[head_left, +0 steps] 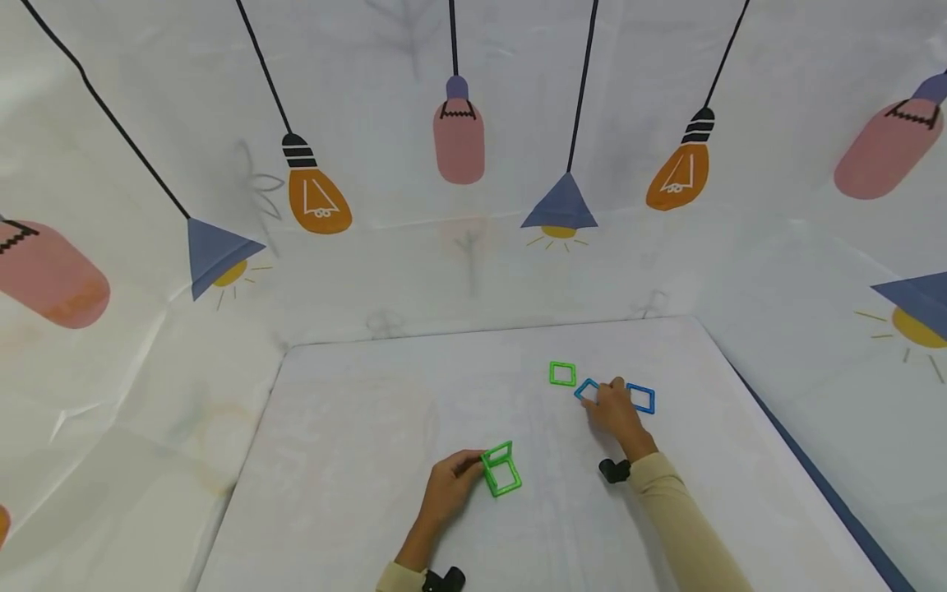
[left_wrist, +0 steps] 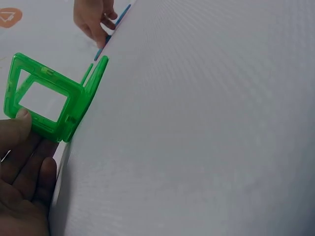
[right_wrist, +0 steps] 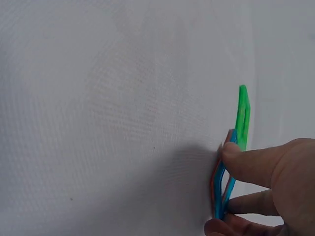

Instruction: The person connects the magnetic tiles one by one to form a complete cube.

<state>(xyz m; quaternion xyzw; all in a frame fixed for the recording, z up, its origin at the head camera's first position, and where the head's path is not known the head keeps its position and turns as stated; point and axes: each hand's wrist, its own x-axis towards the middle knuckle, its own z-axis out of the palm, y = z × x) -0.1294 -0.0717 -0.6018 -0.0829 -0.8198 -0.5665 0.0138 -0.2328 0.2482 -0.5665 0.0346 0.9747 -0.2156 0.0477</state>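
Note:
In the head view, my left hand (head_left: 446, 491) pinches a group of green square magnetic tiles (left_wrist: 74, 110) by one upright tile. These open-framed tiles are joined at their edges, some standing up and one lying flat on the table. Farther off to the right, my right hand (head_left: 618, 416) grips a blue square magnetic tile (right_wrist: 218, 189) between thumb and fingers, low over the table surface. Part of that blue tile is hidden by the hand in the head view. Another blue tile (head_left: 641, 387) lies just right of the hand.
A single green tile (head_left: 562, 384) lies flat beyond the right hand, to its left. The white table (head_left: 355, 427) meets a white sheet wall (head_left: 414, 271) printed with lamps at its back edge. Black wrist cameras (head_left: 613, 471) sit on both wrists.

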